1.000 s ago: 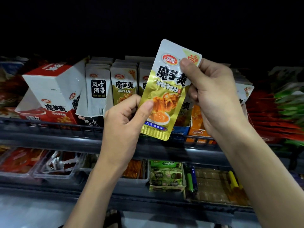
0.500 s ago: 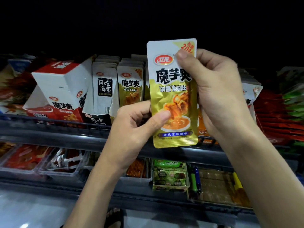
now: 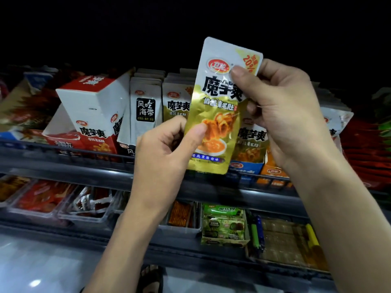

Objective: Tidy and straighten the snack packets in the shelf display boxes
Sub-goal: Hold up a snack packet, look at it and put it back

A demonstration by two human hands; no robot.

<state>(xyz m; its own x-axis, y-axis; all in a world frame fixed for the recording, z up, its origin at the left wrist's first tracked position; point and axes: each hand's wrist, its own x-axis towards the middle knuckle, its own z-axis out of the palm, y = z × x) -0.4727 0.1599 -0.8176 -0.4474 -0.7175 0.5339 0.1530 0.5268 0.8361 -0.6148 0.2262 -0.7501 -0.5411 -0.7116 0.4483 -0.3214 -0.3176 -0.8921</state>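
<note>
1. Gold snack packet [image 3: 220,106] was held up between both hands, in front of the display boxes [image 3: 93,123]. It was tilted top-right, where it had been upright before.
2. Lower left edge was pinched by left hand [image 3: 163,157], grip unchanged.
3. Top right corner was pinched by right hand [image 3: 285,111].

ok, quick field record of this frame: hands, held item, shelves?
held item: gold packet, lifted in front of the upper shelf, top leaning slightly right
left hand: pinches its lower left edge, thumb on the front
right hand: pinches its upper right corner
upper shelf: red-and-white box tilted; black-label packets standing beside it
lower shelf: green box, clear trays
</note>
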